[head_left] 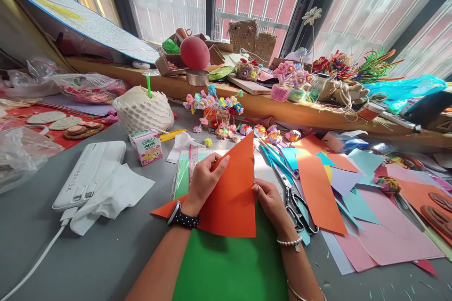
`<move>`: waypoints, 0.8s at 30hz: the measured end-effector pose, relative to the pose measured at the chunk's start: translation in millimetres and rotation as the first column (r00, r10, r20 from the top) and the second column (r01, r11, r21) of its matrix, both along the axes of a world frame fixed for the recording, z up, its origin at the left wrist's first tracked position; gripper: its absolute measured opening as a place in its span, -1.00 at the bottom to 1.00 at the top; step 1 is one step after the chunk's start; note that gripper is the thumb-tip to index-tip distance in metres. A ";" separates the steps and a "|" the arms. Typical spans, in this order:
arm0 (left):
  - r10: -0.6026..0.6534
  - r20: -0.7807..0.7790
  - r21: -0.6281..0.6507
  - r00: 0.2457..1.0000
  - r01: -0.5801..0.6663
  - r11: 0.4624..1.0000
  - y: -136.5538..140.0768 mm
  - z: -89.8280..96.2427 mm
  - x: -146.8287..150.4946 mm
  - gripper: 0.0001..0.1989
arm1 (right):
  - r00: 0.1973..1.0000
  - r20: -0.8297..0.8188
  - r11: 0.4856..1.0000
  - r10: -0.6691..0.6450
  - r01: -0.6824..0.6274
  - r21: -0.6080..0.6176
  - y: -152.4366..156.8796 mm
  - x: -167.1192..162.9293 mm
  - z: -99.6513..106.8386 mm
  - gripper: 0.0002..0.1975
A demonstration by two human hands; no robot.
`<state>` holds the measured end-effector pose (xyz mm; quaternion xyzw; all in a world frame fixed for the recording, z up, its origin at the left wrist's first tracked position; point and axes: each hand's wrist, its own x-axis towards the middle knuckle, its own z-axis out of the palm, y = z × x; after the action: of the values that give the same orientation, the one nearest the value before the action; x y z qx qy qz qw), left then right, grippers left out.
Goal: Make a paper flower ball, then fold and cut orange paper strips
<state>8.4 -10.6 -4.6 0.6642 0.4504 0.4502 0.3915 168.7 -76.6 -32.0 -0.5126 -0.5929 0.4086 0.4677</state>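
An orange sheet of paper (pixel 229 202) is held up in front of me, its top corner pointing up. My left hand (pixel 206 181) grips it near the upper left edge, thumb on the front face. On the right edge my right hand (pixel 268 197) pinches the same sheet, partly hidden behind it. Below lies a green sheet (pixel 229 263) on the grey table. Another orange pointed piece (pixel 165 209) sticks out under my left wrist. Just right of my right hand lie scissors (pixel 294 202) with black handles.
Coloured paper pieces (pixel 384 230) cover the table on the right. To the left are a white power bank (pixel 93 174) with a cable, a tissue (pixel 115 193), a small carton (pixel 145 147) and a coconut (pixel 143 110) with a straw. Crafted flowers (pixel 215 108) stand before the ledge.
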 end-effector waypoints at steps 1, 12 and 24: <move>0.001 -0.010 0.000 1.000 -0.001 1.000 0.1 -0.4 0.1 -0.69 | 1.000 -0.012 1.000 0.006 -0.006 -0.003 -0.1 -0.1 0.0 -0.54; -0.024 -0.005 0.004 1.000 0.024 1.000 -0.4 0.1 0.6 -0.71 | 0.999 -0.021 0.999 0.032 -0.032 0.023 0.3 -0.4 2.1 -0.53; -0.028 -0.011 -0.005 1.000 0.028 1.000 0.4 -1.4 -0.4 -0.69 | 0.998 -0.049 0.998 0.050 -0.049 0.026 0.6 0.2 1.1 -0.55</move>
<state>8.0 -10.2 -6.1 0.6720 0.4442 0.4401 0.3968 168.9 -76.0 -30.8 -0.4818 -0.5986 0.4252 0.4783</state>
